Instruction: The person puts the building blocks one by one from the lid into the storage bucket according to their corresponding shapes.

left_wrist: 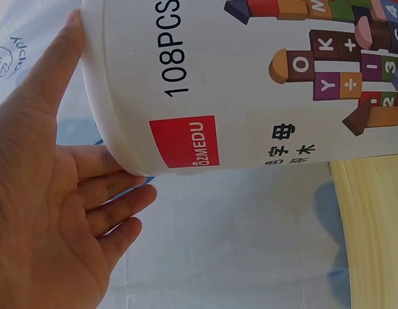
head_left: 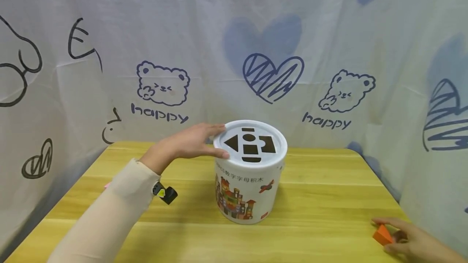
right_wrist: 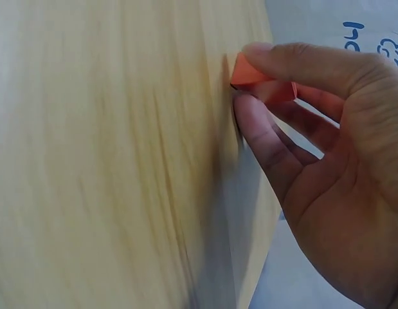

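While our left hand point(head_left: 190, 143) is steadying the bucket point(head_left: 248, 190) mid-table with straight fingers on its lid point(head_left: 250, 141), our right hand point(head_left: 406, 240) is pinching an orange block point(head_left: 382, 235) at the table's point(head_left: 321, 198) near right edge; next, we are judging, it needs carrying to a matching lid slot.

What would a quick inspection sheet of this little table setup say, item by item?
Surface: light yellow wooden table, grain running across.
Job's things: white round bucket with printed toy-block pictures, standing upright mid-table; its white lid with shape-sorting holes is on. Small orange wooden block near the table's right front edge.
Clutter: a small pink thing by the left sleeve, too hidden to identify.
Hands: left hand rests against the lid's rim, fingers straight; right hand pinches the orange block.
Cables: nothing seen; a small black device sits at the left wrist.
Surroundings: white cloth backdrop with blue hearts, bears and "happy" print.
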`<control>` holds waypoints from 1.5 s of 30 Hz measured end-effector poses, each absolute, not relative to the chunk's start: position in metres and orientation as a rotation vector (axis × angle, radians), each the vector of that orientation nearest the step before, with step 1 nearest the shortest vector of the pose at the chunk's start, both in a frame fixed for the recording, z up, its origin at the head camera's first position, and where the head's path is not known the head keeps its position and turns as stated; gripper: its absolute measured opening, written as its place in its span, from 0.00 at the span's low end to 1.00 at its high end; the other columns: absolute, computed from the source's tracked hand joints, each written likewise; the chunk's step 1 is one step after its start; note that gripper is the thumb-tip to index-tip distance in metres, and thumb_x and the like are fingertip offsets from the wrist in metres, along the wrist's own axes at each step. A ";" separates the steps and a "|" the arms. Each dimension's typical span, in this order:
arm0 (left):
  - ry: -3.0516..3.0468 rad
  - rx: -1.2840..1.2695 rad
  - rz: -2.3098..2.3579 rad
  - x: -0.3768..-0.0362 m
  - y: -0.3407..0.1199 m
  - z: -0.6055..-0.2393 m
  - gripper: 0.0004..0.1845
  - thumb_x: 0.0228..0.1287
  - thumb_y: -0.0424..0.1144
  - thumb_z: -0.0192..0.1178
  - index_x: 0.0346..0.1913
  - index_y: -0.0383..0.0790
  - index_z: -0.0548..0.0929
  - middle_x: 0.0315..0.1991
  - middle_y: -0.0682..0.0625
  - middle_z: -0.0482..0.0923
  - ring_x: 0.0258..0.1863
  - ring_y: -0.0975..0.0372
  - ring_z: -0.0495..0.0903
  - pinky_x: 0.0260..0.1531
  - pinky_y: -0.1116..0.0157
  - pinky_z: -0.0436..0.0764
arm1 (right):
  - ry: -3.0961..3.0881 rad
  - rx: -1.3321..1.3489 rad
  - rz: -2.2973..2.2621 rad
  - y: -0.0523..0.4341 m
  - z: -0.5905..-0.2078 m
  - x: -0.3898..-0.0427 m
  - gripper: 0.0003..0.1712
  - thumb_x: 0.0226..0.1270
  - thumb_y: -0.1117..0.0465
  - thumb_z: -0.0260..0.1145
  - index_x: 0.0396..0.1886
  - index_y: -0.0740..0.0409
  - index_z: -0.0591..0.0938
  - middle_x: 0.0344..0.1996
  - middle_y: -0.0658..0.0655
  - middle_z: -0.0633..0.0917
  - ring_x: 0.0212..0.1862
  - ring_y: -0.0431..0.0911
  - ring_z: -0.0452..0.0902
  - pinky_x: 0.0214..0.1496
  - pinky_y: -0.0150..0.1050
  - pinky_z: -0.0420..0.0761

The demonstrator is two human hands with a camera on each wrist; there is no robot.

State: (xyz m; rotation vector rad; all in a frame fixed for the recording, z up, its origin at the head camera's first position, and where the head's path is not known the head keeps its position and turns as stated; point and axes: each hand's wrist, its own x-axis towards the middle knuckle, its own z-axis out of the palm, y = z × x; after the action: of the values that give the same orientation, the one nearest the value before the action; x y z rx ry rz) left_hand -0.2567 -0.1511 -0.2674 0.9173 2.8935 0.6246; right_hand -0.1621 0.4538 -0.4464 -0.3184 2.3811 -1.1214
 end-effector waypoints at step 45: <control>2.919 0.891 0.590 -0.256 -0.150 -0.266 0.58 0.47 0.76 0.61 0.75 0.42 0.60 0.74 0.46 0.59 0.71 0.50 0.60 0.69 0.46 0.59 | 2.987 -0.706 -0.974 0.389 -0.373 -0.184 0.24 0.64 0.59 0.70 0.58 0.58 0.78 0.53 0.59 0.80 0.47 0.30 0.78 0.44 0.30 0.83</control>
State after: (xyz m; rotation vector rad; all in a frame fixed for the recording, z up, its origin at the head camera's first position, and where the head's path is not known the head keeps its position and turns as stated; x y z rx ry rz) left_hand -0.2560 -0.1502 -0.2658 0.8910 2.9187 0.5898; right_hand -0.1838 0.3887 -0.3733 -0.7058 2.9871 -0.9740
